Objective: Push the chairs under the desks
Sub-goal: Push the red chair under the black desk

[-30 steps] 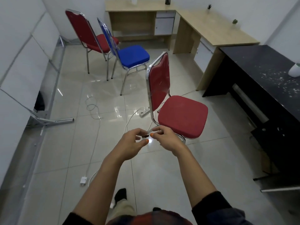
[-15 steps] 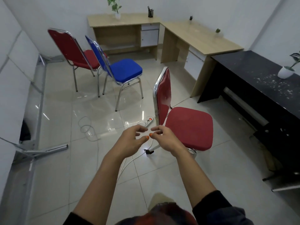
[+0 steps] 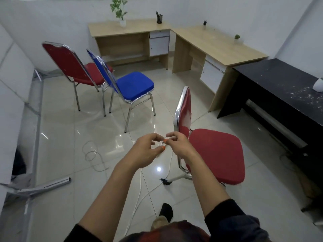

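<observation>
Three chairs stand out on the tiled floor. Nearest is a red chair (image 3: 215, 154), its back toward me and its seat facing the black desk (image 3: 279, 84). Farther left are a blue chair (image 3: 134, 84) and a second red chair (image 3: 70, 65), both facing the L-shaped wooden desk (image 3: 218, 46) in the corner. My left hand (image 3: 145, 151) and my right hand (image 3: 180, 145) hover together just left of the near chair's backrest. Their fingertips meet and their fingers are loosely curled. Neither hand holds or touches a chair.
A white cable (image 3: 139, 194) runs across the floor under my hands and loops to the left. A metal frame (image 3: 43, 186) lies along the left wall. Small plants and a pen cup (image 3: 159, 19) stand on the wooden desk, a white pot (image 3: 318, 84) on the black one.
The view has lifted and drawn nearer to the red chair, showing more of the back wall. My hands stay together with fingertips touching, raised slightly beside the backrest.
</observation>
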Tool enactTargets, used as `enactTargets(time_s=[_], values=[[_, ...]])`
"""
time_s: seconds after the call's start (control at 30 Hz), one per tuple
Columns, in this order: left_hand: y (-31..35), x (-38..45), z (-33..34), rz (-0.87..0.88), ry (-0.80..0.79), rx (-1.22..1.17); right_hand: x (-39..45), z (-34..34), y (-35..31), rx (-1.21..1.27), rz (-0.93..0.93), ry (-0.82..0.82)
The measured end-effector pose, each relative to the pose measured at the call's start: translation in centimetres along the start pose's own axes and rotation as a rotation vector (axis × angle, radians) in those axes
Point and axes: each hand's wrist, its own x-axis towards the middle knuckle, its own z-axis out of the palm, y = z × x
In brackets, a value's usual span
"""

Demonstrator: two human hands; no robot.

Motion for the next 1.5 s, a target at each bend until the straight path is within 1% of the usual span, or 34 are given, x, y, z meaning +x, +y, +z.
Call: enactTargets(time_s=[0.07,0.13,0.2,0.33,0.47,0.53,0.6,0.77,0.83,0.9,1.0,1.07,1.1,1.17,1.23,1.33,1.4,1.47,1.5], values=[[0.1,2.1,-0.8,0.004,-0.005,0.009,2.5,0.3,-1.3,-0.012,-0.01,-0.035],[0.0,4.6,-1.5,0.009,-0.002,0.016,5.2,0.2,-2.6,-0.017,-0.022,-0.023],[-0.1,6.9,-2.3,0.01,-0.002,0.026,7.6,-0.1,-3.6,-0.022,-0.032,0.037],[-1.1,11.0,-3.2,-0.002,-0.011,-0.005,10.4,-1.4,-3.6,0.025,-0.035,0.215],[-1.7,14.2,-2.8,-0.008,-0.082,-0.034,11.3,-3.3,-2.1,0.084,0.07,0.308],[-1.8,16.5,-2.5,0.011,-0.136,-0.024,11.8,-4.3,-1.6,0.094,0.127,0.374],[-1.8,18.4,-2.2,0.038,-0.183,-0.013,12.0,-4.8,-1.3,0.099,0.167,0.404],[-1.2,24.0,-1.4,0.116,-0.327,0.008,13.2,-5.5,-1.0,0.071,0.258,0.412],[-0.7,26.2,-1.7,0.173,-0.388,0.042,14.2,-5.6,-1.5,0.085,0.305,0.427],[-0.6,28.5,-2.7,0.233,-0.448,0.072,16.3,-4.9,-2.6,0.114,0.336,0.45],[-1.7,32.1,-5.2,0.261,-0.507,0.095,20.1,-2.3,-4.5,0.117,0.42,0.466],[-2.4,34.0,-6.1,0.257,-0.505,0.133,21.8,-0.3,-4.6,-0.01,0.505,0.522],[-2.5,35.4,-6.6,0.273,-0.521,0.159,22.7,0.7,-4.7,-0.088,0.527,0.604],[-2.0,37.6,-6.8,0.333,-0.562,0.206,23.4,1.8,-4.9,-0.224,0.54,0.771],[-0.8,39.3,-6.3,0.462,-0.586,0.28,23.7,2.0,-5.0,-0.235,0.593,0.854],[1.7,41.2,-4.5,0.677,-0.622,0.423,23.8,1.8,-5.3,-0.196,0.704,0.855],[3.6,42.4,-3.0,0.789,-0.68,0.518,23.7,1.5,-5.4,-0.207,0.724,0.843],[5.2,43.6,-1.5,0.913,-0.742,0.674,23.4,1.6,-5.4,-0.224,0.737,0.828],[5.6,44.3,-0.9,0.944,-0.754,0.761,23.5,1.7,-5.4,-0.239,0.736,0.815]])
